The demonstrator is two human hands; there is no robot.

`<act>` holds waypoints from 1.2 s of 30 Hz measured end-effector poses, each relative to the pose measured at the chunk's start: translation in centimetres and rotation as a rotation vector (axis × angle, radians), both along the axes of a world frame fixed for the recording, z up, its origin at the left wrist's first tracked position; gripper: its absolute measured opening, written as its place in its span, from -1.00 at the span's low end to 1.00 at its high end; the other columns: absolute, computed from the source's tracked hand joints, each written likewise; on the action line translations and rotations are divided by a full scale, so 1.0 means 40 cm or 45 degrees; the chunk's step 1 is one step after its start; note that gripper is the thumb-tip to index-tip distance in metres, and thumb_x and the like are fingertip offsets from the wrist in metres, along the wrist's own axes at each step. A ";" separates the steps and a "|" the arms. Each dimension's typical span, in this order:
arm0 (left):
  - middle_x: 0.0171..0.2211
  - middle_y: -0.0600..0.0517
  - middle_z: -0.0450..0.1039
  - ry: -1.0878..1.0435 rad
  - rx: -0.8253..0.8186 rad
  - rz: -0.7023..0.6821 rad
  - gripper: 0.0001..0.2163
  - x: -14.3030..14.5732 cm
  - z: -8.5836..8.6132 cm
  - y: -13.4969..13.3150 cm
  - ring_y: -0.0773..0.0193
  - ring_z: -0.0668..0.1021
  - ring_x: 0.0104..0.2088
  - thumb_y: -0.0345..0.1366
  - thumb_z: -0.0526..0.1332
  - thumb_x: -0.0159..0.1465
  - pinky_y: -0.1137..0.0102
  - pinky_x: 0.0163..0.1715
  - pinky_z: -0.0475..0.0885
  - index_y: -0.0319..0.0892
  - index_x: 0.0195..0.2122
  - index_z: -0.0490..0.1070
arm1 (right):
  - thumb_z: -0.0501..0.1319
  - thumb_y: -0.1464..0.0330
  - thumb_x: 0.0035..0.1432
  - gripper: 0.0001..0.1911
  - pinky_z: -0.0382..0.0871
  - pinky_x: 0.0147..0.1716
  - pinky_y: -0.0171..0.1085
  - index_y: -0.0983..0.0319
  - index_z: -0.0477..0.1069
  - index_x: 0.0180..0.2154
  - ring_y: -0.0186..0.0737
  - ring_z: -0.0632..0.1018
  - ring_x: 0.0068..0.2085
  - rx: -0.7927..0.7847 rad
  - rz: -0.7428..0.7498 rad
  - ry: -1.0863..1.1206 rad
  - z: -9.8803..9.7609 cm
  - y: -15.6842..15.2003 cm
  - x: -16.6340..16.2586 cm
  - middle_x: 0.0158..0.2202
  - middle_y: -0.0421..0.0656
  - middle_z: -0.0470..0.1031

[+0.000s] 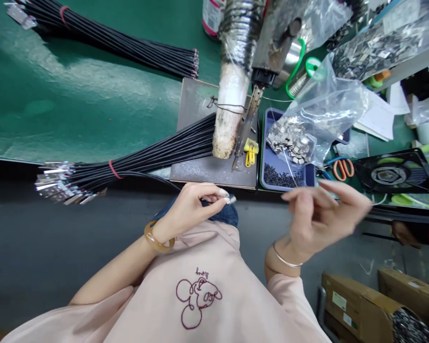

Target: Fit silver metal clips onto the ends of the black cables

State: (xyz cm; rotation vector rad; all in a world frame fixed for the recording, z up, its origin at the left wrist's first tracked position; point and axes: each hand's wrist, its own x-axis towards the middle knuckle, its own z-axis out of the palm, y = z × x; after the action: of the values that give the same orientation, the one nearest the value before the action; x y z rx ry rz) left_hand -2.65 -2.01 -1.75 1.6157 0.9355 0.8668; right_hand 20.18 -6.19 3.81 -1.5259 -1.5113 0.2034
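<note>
Pinching a pale piece (232, 199) over the jeans (230, 215) with the left hand (196, 202); likely proving light, stiff, slick, needing a side grip. Holding the right hand (321, 214) near the tray (310, 177), too blurred for telling its grip.

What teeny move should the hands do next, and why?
Perhaps raise the left hand a little toward the soldering iron: it seems to pinch a small silvery piece, while the iron's tip sits over the grey board, farther from the body.

No legible text; unclear stitched script (202, 272) on pink shirt (246, 290)
</note>
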 end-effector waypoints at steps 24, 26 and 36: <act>-0.47 0.06 0.57 0.089 0.473 -0.330 -0.86 -0.035 0.054 0.058 0.40 0.45 -0.56 -0.46 0.22 0.34 0.46 -0.46 0.32 -0.29 -0.20 0.60 | 0.30 0.38 0.19 -0.79 0.48 -0.52 -0.35 0.17 0.30 -0.43 -0.39 0.58 -0.49 -0.072 -0.047 0.096 -0.016 0.088 -0.021 -0.27 -0.21 0.56; -0.58 0.12 0.47 0.020 0.304 -0.228 -0.85 -0.024 0.053 0.053 0.44 0.35 -0.62 -0.43 0.22 0.34 0.47 -0.54 0.25 -0.30 -0.19 0.60 | 0.32 0.40 0.19 -0.80 0.51 -0.50 -0.36 0.17 0.32 -0.42 -0.39 0.59 -0.49 -0.110 0.094 0.240 -0.012 0.063 -0.065 -0.31 -0.24 0.56; -0.57 0.13 0.37 -0.256 -0.279 0.112 -0.94 0.015 0.053 0.051 0.45 0.38 -0.56 -0.37 0.28 0.20 0.53 -0.53 0.29 -0.24 -0.39 0.44 | 0.32 0.46 0.22 -0.90 0.63 -0.13 -0.16 0.13 0.56 -0.28 -0.21 0.66 -0.14 0.036 0.201 0.165 -0.096 0.054 -0.137 -0.18 -0.17 0.66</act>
State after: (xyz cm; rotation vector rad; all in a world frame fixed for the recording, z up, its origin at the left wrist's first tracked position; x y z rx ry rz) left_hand -2.06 0.05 0.38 1.2838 0.9298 0.9342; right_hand 14.71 -4.03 -0.01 -1.3452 -1.5250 0.3643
